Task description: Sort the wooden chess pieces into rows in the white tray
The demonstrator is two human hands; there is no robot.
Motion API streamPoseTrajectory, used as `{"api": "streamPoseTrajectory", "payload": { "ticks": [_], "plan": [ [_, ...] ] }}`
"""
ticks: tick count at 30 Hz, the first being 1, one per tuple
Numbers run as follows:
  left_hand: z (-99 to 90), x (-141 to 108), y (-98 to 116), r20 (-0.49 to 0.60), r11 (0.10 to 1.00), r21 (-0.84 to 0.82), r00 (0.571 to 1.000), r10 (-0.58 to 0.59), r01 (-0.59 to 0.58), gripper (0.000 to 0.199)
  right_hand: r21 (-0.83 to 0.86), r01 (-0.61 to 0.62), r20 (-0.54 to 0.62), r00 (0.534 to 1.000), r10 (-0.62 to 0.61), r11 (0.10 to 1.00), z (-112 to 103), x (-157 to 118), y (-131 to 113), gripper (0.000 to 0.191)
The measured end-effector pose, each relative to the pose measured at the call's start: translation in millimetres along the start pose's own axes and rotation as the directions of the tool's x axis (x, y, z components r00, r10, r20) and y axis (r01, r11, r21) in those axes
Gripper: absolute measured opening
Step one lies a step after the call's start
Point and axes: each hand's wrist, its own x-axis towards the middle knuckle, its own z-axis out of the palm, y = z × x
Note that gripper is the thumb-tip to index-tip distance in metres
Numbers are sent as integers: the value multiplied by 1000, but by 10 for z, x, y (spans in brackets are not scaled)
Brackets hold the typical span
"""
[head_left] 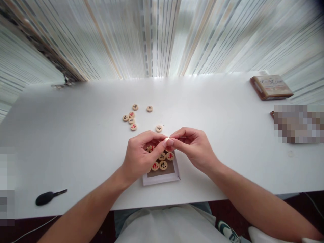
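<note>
My left hand [141,153] and my right hand [193,146] meet above an open box [162,179]. Their fingertips pinch one small pale round piece [167,139] between them, seen nearly edge-on. Inside the box lie several round wooden pieces with red or black characters, among them a black-marked piece [163,165], a red-marked piece [170,156] and another red-marked one [155,165]. My left hand covers the box's left part. Just beyond my fingers a loose black-marked piece [158,128] lies on the white table [101,141].
Several loose pieces lie farther back, including a red-marked one [133,127] and a black-marked one [149,109]. A brown box [274,86] is at the back right, near a blurred-out item [298,125]. A black object [47,198] lies at the front left.
</note>
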Motion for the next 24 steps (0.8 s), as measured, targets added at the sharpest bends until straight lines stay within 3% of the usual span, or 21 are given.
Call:
{"api": "streamPoseTrajectory", "payload": {
  "ticks": [4, 11, 14, 18, 24],
  "plan": [
    [5, -39, 13, -20, 1000, -20, 999, -24, 24, 8, 30, 6, 15, 1000, -7, 1000, 30, -19, -15, 24],
    [-2, -66, 45, 2, 908, -367, 976, -219, 204, 12, 118, -121, 92, 990, 110, 986, 6, -25, 35, 12],
    [-23, -66, 36, 22, 855, -450, 960, -278, 258, 14, 156, -158, 77, 986, 148, 975, 14, -30, 47, 17],
    [-62, -78, 20, 50, 841, -454, 951, -306, 294, 19, 135, -201, 75, 979, 192, 970, 6, -51, 56, 25],
    [-64, -111, 5, 23, 894, -365, 963, -269, 258, 29, 52, -214, 86, 974, 209, 976, -28, -76, 64, 34]
  ]
}}
